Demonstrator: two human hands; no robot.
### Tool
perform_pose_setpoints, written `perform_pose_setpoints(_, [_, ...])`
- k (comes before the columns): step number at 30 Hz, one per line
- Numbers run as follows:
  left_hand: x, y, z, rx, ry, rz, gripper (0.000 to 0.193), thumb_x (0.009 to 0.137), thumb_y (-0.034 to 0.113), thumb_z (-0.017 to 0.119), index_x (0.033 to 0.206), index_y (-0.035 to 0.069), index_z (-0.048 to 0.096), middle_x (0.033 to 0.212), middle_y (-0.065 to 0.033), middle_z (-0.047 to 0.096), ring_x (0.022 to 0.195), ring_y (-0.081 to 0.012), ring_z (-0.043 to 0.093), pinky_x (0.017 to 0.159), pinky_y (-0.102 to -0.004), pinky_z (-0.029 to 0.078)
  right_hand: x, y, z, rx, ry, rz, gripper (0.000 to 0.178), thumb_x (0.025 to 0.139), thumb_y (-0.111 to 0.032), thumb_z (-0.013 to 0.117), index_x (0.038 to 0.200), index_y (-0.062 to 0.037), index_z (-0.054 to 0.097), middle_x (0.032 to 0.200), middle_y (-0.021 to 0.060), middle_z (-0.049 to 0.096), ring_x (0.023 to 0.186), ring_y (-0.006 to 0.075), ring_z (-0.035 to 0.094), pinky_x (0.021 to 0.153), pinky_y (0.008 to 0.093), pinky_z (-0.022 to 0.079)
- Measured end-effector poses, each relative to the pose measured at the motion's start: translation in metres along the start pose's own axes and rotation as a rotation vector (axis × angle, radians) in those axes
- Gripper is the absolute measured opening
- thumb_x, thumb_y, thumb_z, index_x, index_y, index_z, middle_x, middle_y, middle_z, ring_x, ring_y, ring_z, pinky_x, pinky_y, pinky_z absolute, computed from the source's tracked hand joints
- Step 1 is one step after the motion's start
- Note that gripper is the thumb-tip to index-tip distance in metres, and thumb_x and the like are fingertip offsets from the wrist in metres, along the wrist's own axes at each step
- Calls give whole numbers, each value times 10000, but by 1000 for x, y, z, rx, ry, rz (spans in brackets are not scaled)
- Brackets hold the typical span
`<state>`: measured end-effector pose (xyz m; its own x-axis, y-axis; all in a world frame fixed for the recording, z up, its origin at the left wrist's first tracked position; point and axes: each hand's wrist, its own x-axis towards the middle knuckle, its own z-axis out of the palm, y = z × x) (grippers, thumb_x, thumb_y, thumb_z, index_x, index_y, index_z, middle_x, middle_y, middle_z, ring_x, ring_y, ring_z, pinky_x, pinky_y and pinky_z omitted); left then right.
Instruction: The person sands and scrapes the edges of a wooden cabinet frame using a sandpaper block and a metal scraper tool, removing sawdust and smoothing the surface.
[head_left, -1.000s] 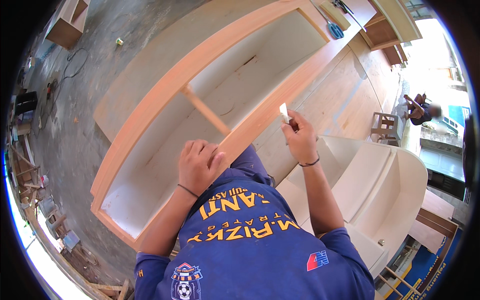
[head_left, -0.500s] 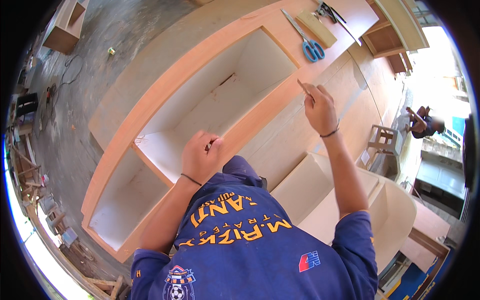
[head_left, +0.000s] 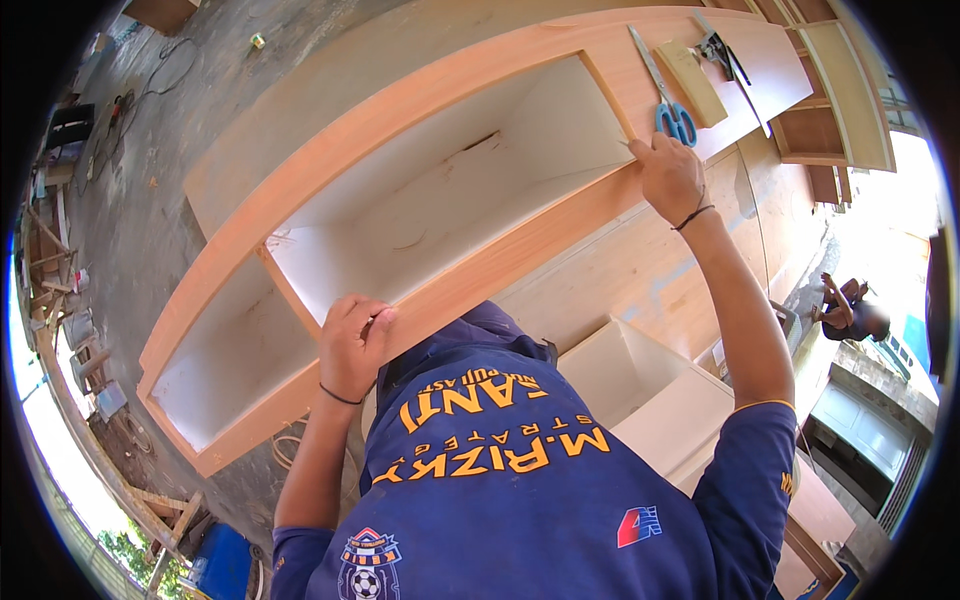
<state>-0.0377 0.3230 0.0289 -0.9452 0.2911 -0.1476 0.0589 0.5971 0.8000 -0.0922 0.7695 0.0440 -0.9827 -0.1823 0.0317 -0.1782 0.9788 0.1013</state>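
A wooden cabinet [head_left: 520,235] lies before me with its open compartments facing up: pale inside, orange-brown along the frame. My left hand [head_left: 355,345] is at the near frame edge, by the divider between the two compartments. Its fingers are curled in, and whatever they pinch is too small to make out. At the far right corner of the large compartment is my right hand [head_left: 670,178], closed round a small thin blade-like strip [head_left: 626,145]. Only the strip's pointed tip shows, near the frame's inner edge. Blue-handled scissors [head_left: 675,123] lie just beyond that hand.
Next to the scissors lie a yellowish wooden block [head_left: 692,85] and a black-and-metal tool [head_left: 718,50]. More cabinet pieces [head_left: 850,95] stand at the far right, and a pale open box [head_left: 625,365] sits at my right side. Another person [head_left: 852,308] is off to the right.
My right hand has come down with the strip to the frame at the compartment's corner. My left hand has moved left and down along the near edge. The whole view has shifted.
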Motion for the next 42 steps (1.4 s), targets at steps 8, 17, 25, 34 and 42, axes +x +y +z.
perform_pose_setpoints(8, [-12,-17,-1,66,93,81,57,822,62,677,837,10,660,805,-113,577,772,-279,562,675,-359,463,-26,-165,7,350,68,-126,267,800,-76,568,1057,-63,639,845,122,586,887,299,602,789,406,496])
perform_pose_setpoints(17, [-12,-15,0,65,130,121,53,806,48,681,801,17,639,789,-105,573,741,-277,562,655,-366,454,-8,-36,1,178,-3,225,311,833,-83,561,1129,-48,651,852,145,606,845,336,605,760,460,484])
perform_pose_setpoints(25, [-16,-18,1,5,139,58,62,838,42,668,830,-5,628,811,-110,559,675,-224,566,599,-300,460,-25,-210,-24,381,-13,-99,340,813,-68,553,1141,-23,629,829,135,590,856,296,590,714,418,486])
perform_pose_setpoints(34, [-12,-11,-1,60,126,132,69,785,43,702,831,16,659,823,-117,581,757,-284,580,667,-356,470,-19,-50,8,183,6,225,262,852,-103,548,1097,-49,620,878,143,606,779,331,598,691,451,484])
perform_pose_setpoints(42, [-14,-16,2,46,117,113,62,788,35,698,836,16,664,818,-109,582,751,-272,582,661,-348,470,-32,-218,-31,643,-136,-52,314,794,-119,589,1096,-35,609,941,164,607,961,334,593,863,422,475])
